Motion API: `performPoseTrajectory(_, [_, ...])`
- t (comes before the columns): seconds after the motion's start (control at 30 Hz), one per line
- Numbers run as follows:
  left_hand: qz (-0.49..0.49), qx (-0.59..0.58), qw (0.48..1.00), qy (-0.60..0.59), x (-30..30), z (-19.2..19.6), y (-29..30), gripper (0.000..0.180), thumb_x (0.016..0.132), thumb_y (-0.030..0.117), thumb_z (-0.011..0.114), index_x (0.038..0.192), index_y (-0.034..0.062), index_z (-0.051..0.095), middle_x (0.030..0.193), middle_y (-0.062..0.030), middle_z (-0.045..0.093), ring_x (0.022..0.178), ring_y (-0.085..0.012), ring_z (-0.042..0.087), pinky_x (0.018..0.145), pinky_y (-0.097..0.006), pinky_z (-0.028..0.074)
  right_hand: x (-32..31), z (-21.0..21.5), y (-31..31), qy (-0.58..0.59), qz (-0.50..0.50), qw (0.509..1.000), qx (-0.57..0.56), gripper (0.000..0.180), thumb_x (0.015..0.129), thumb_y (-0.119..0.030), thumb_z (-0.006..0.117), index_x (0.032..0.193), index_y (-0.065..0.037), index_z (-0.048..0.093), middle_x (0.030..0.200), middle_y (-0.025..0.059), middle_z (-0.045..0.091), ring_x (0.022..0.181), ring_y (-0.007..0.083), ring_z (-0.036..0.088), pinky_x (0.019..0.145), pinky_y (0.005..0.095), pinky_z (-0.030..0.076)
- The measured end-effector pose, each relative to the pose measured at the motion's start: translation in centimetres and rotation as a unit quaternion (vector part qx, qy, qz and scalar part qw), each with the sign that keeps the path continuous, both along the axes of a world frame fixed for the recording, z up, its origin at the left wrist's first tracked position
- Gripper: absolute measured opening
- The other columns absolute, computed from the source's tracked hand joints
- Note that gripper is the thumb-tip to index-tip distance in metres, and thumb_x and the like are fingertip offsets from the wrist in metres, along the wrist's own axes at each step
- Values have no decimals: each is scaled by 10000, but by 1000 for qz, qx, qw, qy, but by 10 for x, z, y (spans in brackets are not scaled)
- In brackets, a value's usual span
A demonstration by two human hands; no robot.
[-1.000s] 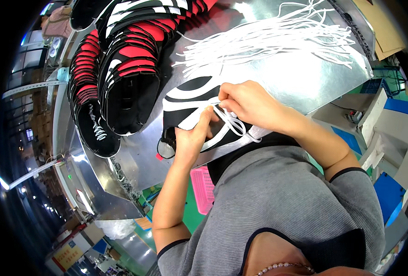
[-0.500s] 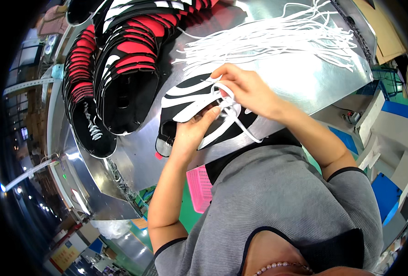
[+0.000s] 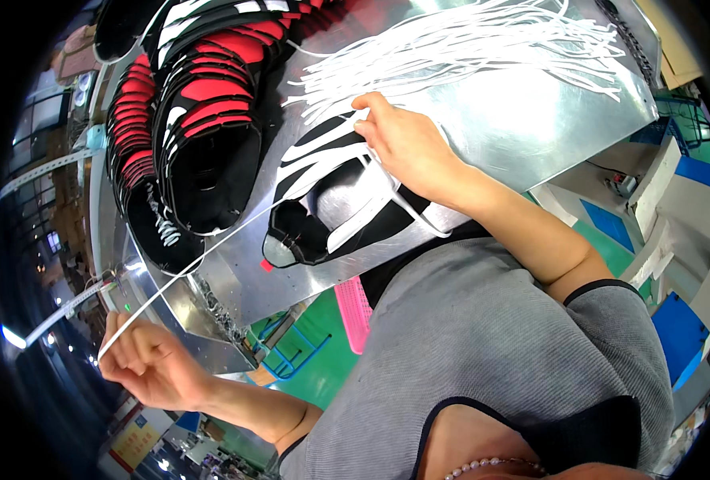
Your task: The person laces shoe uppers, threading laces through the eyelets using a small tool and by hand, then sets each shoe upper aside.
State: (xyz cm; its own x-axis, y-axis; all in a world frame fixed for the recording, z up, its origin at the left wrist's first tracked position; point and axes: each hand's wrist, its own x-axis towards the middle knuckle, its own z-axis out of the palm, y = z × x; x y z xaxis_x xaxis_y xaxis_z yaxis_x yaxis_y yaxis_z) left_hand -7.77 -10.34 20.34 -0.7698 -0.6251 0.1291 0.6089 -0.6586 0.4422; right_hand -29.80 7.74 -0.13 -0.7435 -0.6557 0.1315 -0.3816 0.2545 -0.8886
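Note:
A black-and-white shoe upper [image 3: 363, 228] lies flat on the metal table, its collar opening toward the left and a grey patch at the heel. A white shoelace [image 3: 211, 250] runs from its lacing area in a taut straight line to my left hand [image 3: 153, 362]. That hand, out past the table's left edge, is closed on the lace. My right hand [image 3: 411, 152] rests over the far side of the upper with fingers bent, gripping it; its undersides are hidden. Another loop of white lace [image 3: 407, 206] hangs loose across the upper's near side.
Nested stacks of black, red and white shoe uppers [image 3: 211, 104] stand at the left. A bundle of loose white laces [image 3: 467, 52] is spread at the back of the metal table [image 3: 531, 152]. A pink basket [image 3: 353, 316] shows below the table's near edge.
My left hand has left the upper and swung far to the lower left, drawing the lace out straight. My right hand has shifted slightly left and up, staying at the upper.

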Motion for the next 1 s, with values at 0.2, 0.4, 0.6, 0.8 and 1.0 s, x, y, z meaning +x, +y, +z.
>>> performPoseTrajectory(0.2, [49, -710, 584, -391, -29, -96, 66, 146, 742, 52, 760, 850, 64, 662, 964, -80, 604, 938, -243, 570, 824, -398, 457, -3, -9, -6, 8, -23, 1000, -8, 246, 973, -187, 555, 1159, -27, 528, 813, 174, 673, 763, 372, 656, 691, 453, 499])
performPoseTrajectory(0.4, [144, -775, 477, -389, -61, -162, 98, 158, 720, 32, 766, 841, 70, 673, 1006, -79, 628, 969, -278, 578, 817, -375, 429, -3, 17, 16, -146, 6, 979, -140, 180, 957, -133, 579, 1097, -20, 589, 761, 94, 643, 650, 186, 612, 625, 304, 484])
performPoseTrajectory(0.6, [135, -723, 540, -409, -68, -166, 96, 136, 738, 26, 760, 826, 57, 661, 978, -66, 640, 889, -248, 606, 795, -355, 435, 35, 17, 62, -137, 87, 980, -114, 193, 966, -119, 567, 1124, -10, 558, 800, 125, 660, 718, 226, 662, 662, 320, 507])
performPoseTrajectory(0.8, [164, -721, 530, -415, -73, -169, 95, 196, 755, 43, 763, 914, 33, 650, 948, -94, 644, 865, -279, 617, 783, -366, 453, 44, 13, 70, -150, 137, 978, -43, 201, 989, -50, 540, 1184, -5, 527, 940, 132, 686, 869, 192, 702, 755, 292, 542])
performPoseTrajectory(1.0, [136, -696, 538, -455, -79, -165, 88, 207, 784, 112, 768, 917, 16, 641, 883, -141, 662, 776, -329, 649, 682, -383, 491, 41, 4, 60, -150, 114, 980, -58, 194, 975, -138, 555, 1122, -16, 524, 824, 138, 674, 760, 283, 679, 687, 362, 512])
